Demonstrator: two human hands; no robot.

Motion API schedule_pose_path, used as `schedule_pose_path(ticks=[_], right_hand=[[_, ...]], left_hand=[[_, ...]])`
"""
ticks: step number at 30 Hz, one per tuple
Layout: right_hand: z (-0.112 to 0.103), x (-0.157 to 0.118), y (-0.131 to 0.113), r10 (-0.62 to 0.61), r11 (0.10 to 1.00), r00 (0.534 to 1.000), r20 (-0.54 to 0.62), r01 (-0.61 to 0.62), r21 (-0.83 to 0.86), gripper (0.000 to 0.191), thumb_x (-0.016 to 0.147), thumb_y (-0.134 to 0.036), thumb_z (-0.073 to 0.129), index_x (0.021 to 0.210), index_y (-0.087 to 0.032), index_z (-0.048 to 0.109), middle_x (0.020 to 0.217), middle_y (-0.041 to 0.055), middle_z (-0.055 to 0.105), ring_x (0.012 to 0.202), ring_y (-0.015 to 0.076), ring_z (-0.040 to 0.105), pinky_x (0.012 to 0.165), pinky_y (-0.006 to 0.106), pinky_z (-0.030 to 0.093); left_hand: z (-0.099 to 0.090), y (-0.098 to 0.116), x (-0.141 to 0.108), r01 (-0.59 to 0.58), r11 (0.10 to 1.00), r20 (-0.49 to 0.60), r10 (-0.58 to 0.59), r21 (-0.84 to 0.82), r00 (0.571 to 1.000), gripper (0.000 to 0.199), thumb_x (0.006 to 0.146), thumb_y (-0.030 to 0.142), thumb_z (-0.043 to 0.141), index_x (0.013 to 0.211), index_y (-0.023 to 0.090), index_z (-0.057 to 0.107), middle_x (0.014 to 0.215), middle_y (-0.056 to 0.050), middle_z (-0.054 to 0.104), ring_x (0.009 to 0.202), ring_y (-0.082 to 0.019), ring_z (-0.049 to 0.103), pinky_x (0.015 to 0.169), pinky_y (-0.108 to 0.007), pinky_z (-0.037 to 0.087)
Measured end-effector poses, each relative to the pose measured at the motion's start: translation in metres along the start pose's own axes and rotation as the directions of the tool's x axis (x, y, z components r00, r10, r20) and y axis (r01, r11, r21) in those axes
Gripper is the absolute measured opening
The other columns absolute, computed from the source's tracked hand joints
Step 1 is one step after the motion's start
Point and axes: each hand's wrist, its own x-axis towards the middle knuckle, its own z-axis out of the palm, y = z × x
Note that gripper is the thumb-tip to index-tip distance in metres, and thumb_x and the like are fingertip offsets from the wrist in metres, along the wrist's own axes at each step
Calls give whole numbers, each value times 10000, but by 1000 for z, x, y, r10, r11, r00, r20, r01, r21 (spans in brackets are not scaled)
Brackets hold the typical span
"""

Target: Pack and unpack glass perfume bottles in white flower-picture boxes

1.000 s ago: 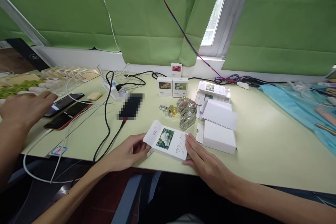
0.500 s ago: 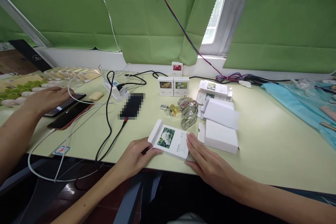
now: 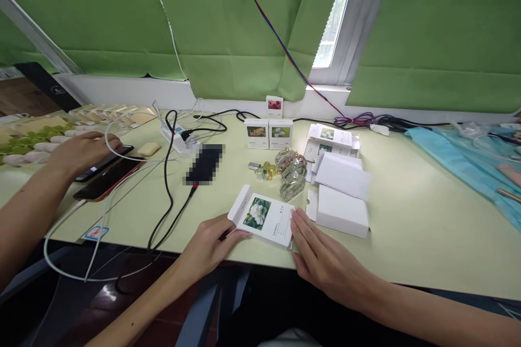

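Observation:
A white box [image 3: 274,227] with a white flower picture lies near the table's front edge, its left end flap raised. My left hand [image 3: 214,241] holds it at the left end, thumb along the front edge and fingers behind the flap. My right hand [image 3: 321,249] presses on the right end of the same box, fingers together. Just behind it stand several clear glass bottles [image 3: 293,176], with small gold and silver caps [image 3: 266,169] to their left. White boxes [image 3: 344,211] are stacked right of the bottles.
Two small picture boxes [image 3: 268,134] stand at the back. Phones [image 3: 109,179], cables and a power strip [image 3: 173,138] lie to the left, where another person's hand [image 3: 83,152] rests on a phone. Blue sheeting [image 3: 448,157] covers the right side.
My right hand has shifted slightly on the box's right end, and its thumb has come away from under the corner. The other person's hand has moved a little to the right.

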Motion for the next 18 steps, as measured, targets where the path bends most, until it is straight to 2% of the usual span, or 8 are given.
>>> schedule_pose_path(ticks=[6,11,13,16,17,18], right_hand=[[-1,-1,-5,-23,994,999,45,27,-104,480,916,-155,608,1276,162,586,1296,362,637,1288,477,582,1064,515,581],[-6,-3,-8,17,1000,992,122,-15,-13,488,892,-31,546,1361,106,548,1373,310,613,1390,444,499,1136,536,521],[-9,-2,-4,32,997,993,117,-40,65,491,899,-22,533,1377,93,535,1385,307,607,1401,435,493,1138,533,519],[-14,3,7,153,941,981,119,-181,286,427,975,-102,496,1389,-13,549,1375,252,638,1347,364,581,1080,481,573],[-15,7,11,242,885,959,148,-281,371,395,1001,-146,480,1377,-57,559,1342,228,663,1276,334,641,1028,460,606],[-16,10,15,349,798,916,195,-400,451,364,1017,-193,471,1352,-90,572,1271,205,697,1165,307,703,955,442,638]], left_hand=[[0,1,1,4,1000,-16,-4,7,1000,282,967,273,634,716,151,591,650,13,582,572,-87,468,541,-193,361],[0,1,0,13,1000,-8,-13,10,1000,288,968,283,629,716,149,595,647,6,581,572,-93,467,539,-203,358],[0,0,-2,4,1000,-8,-4,10,1000,278,966,279,634,724,148,600,652,4,585,578,-94,473,546,-204,361],[0,-2,-4,-14,1000,2,14,4,1000,266,968,270,635,734,147,608,661,3,593,582,-93,478,554,-204,360],[0,-2,-4,-17,1000,6,17,2,1000,268,969,268,634,732,147,608,662,2,594,582,-93,479,554,-204,359],[-1,-2,-4,-16,1000,10,16,-2,1000,271,971,267,632,729,147,606,663,1,594,582,-93,481,555,-204,359]])
